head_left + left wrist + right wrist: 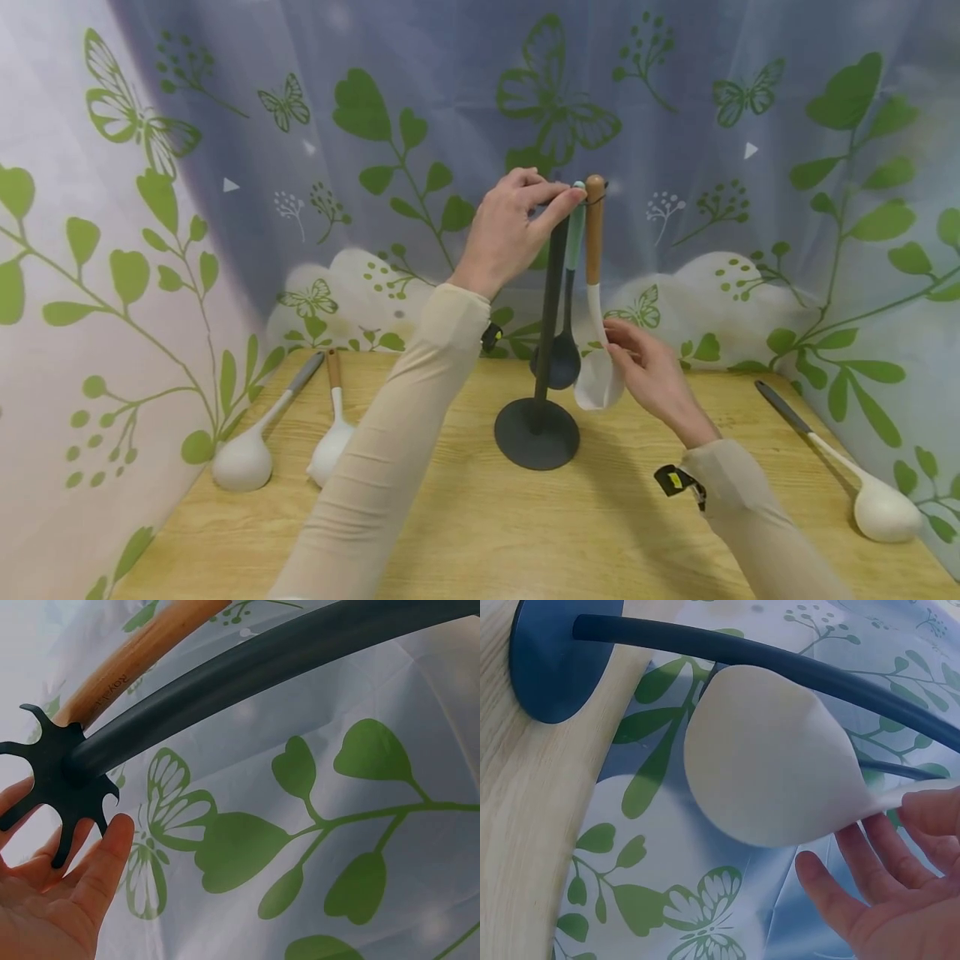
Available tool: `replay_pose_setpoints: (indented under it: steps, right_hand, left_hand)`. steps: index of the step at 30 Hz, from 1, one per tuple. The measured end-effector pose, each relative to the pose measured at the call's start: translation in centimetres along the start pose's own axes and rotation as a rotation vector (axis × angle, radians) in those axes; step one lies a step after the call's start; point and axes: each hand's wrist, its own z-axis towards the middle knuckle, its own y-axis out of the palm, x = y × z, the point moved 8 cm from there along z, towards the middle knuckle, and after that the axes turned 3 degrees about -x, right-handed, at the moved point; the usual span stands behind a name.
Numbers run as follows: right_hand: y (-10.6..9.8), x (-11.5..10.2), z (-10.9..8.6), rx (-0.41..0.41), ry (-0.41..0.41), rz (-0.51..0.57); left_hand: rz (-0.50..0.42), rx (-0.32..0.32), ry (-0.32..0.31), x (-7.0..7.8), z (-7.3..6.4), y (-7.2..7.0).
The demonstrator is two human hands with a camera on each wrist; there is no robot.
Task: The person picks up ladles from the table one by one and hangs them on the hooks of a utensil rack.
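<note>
A dark utensil stand (551, 308) with a round base has a ring of curved hooks (56, 776) at its top. My left hand (510, 221) grips these hooks, thumb and fingers around their edge. Right of the pole, a white ladle (597, 379) with a wooden handle (142, 660) hangs upright, its handle top at a hook. Low on its white neck, just above the bowl (769, 757), my right hand (652, 375) pinches it between thumb and fingers. Behind it hangs a dark ladle (564, 362) with a mint-green handle, partly covered by the pole.
Left on the wooden table (465, 517) lie a white ladle with a grey handle (243, 458) and a white ladle with a wooden handle (330, 450), partly behind my left sleeve. Another white ladle (885, 507) with a dark handle lies far right. A leaf-patterned curtain (450, 83) encloses the table.
</note>
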Motion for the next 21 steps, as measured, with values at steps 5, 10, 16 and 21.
replay_pose_setpoints:
  steps: [5,10,16,21]
  right_hand:
    - [-0.1,0.4,-0.4,-0.008,0.004,0.011]
    - [-0.4,1.0,-0.6,-0.002,0.024,-0.017]
    - [-0.7,1.8,-1.0,-0.013,0.07,-0.052]
    - [-1.1,2.5,-1.5,-0.03,0.088,-0.073]
  left_hand:
    - [0.002,0.008,-0.003,0.0,0.0,-0.1]
    - [-0.006,0.012,-0.004,0.0,0.1,0.0]
    - [-0.008,0.009,-0.013,-0.1,0.0,0.1]
    - [-0.014,0.015,-0.006,-0.1,0.0,0.1]
